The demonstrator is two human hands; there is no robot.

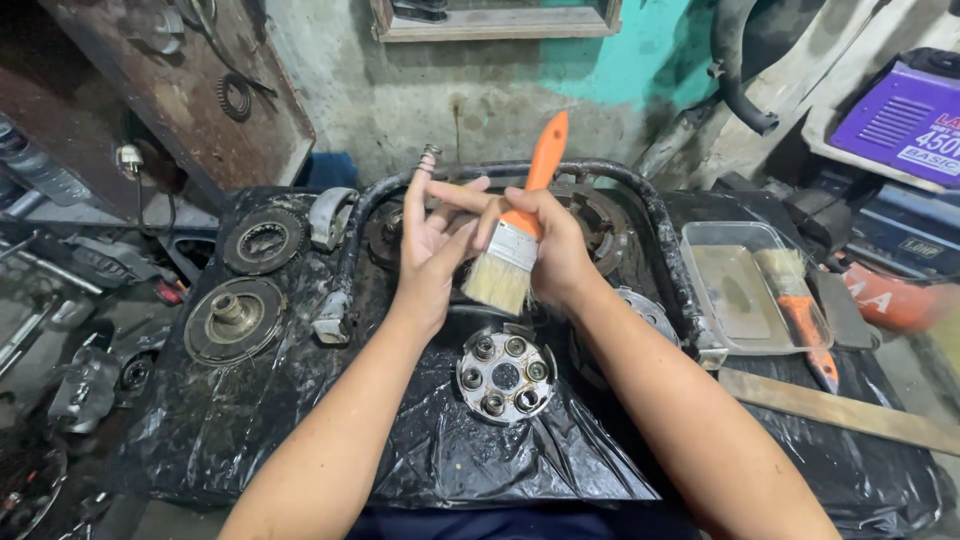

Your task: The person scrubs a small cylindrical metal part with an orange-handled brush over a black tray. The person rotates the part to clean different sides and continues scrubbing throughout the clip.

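My right hand [555, 250] grips an orange-handled paintbrush [515, 240], its pale bristles pointing down and toward my left palm. My left hand [425, 240] is raised with its palm turned to the brush; a small coil spring [429, 158] is pinched at its fingertips. Both hands hover over a black plastic sheet [300, 420] spread on the work surface. Below the hands lies a round metal clutch plate [505, 375] with several posts.
Round clutch parts [235, 318] [262, 240] lie at the left on the sheet. A curved black metal tube [660, 230] arcs behind the hands. A clear tray [735, 290] with a second brush [800, 310] stands at right, beside a wooden strip [840, 410]. A purple machine [900, 120] stands far right.
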